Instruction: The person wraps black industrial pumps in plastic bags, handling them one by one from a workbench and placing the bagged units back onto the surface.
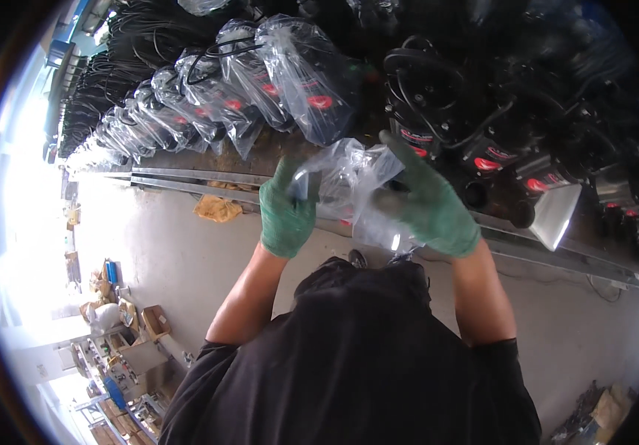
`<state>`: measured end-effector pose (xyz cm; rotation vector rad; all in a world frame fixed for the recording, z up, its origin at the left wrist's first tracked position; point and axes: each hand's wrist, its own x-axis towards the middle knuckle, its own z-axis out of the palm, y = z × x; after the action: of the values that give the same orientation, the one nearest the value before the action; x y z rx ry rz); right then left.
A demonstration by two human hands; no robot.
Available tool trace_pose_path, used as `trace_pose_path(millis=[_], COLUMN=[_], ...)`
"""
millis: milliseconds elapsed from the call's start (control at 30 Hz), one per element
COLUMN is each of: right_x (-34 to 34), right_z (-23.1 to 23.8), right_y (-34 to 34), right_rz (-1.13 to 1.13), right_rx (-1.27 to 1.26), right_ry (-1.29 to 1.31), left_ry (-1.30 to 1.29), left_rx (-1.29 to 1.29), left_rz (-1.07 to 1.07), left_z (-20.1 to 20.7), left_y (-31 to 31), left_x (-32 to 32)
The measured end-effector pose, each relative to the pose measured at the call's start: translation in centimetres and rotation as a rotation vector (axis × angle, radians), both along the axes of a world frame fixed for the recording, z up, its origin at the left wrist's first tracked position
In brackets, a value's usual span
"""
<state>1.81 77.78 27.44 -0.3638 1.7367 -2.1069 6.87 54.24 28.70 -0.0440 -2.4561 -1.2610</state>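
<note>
Fisheye head view facing steeply down; left hand (287,213) and right hand (438,211) near, floor (178,271) farther.

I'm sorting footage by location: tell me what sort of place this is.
Likely a factory packing area: a long row of black machines in clear plastic bags, unbagged black machines with red labels, and crumpled clear plastic film being handled.

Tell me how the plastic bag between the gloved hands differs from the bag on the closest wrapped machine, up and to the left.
The held-up bag, between the left hand and right hand, looks bunched; the machine's bag is spread over a dark body. A red patch shows clearly through the machine's bag, while the held-up bag shows no dark machine body. Both are clear, wrinkled plastic.
</note>
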Motion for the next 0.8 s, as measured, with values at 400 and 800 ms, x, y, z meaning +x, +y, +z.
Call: trace_pose_path(millis=[400, 800], right_x=[7.5, 11.7], right_z=[1.5, 8.1], right_y=[9.5, 2.2], right_rz=[-0.173, 0.056], right_rx=[0.438, 0.806], right_ry=[0.017, 0.312], left_ry=[-0.161, -0.281], left_rx=[0.619, 0.676], left_rz=[-0.174, -0.38], left_z=[-0.1, 0.3], left_y=[-3.1, -3.3], left_x=[3.3, 6.9])
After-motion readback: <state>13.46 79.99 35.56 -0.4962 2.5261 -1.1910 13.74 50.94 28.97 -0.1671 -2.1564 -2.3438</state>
